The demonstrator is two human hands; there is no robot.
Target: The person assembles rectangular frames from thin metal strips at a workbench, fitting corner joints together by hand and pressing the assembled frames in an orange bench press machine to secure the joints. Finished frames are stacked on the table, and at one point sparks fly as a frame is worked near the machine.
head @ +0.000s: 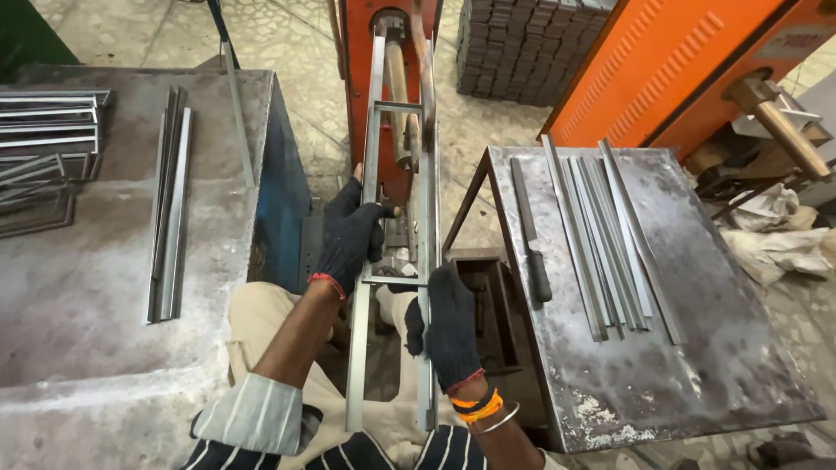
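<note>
1. Head view, work piece: a ladder-shaped metal frame [396, 218] of two long rails joined by short cross pieces lies at the centre, running from the person's lap at 6 o'clock up into the orange machine [361, 52] at 12 o'clock.
2. Head view, left hand [348, 239]: gloved in dark knit, it is clenched around the frame's left rail near a cross piece, thumb wrapped toward the inside.
3. Head view, right hand [448, 318]: also gloved, it grips the right rail lower down, toward 6 o'clock, fingers curled round the rail's outer edge.
4. Head view, surroundings: at 3 o'clock a steel table [697, 365] carries a row of loose metal strips [610, 235] and a dark file [531, 235]. At 9 o'clock a grey bench [78, 287] holds another bundle of strips [170, 209], with finished frames [43, 157] stacked at 10 o'clock.
5. Handling judgement: the frame looks stiff along the rails but light, thin-walled and likely to twist if lifted by one rail only. Cut edges are probably sharp and the bare metal slippery, so gloves suit it. The soundest hold appears to be one hand per rail, close to a cross piece.
</note>
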